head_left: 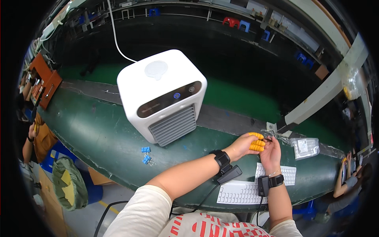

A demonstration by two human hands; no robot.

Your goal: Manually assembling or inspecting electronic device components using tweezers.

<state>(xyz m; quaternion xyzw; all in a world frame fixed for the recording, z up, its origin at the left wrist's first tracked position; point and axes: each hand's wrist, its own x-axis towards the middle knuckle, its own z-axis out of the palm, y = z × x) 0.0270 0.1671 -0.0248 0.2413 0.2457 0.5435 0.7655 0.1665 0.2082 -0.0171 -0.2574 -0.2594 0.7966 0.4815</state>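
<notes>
My left hand (245,146) is closed, with yellow ribbed finger covers (257,145) on its fingers. Right beside it, my right hand (271,155) is raised with its fingers bent inward. The fingertips of both hands meet around something small and dark, too hidden to name. Just beyond them lies a clear plastic bag (271,128) or wrap, crumpled on the table edge. Below my hands are white panels (239,192) with rows of small rectangles, like keyboards; my right forearm partly covers them.
A white air cooler (162,91) with a cable stands left of my hands. Near it lie several blue binder clips (146,155). A labelled clear bag (305,148) rests on the green table (98,130) at right. A grey post (316,103) rises behind. Other people work at both sides.
</notes>
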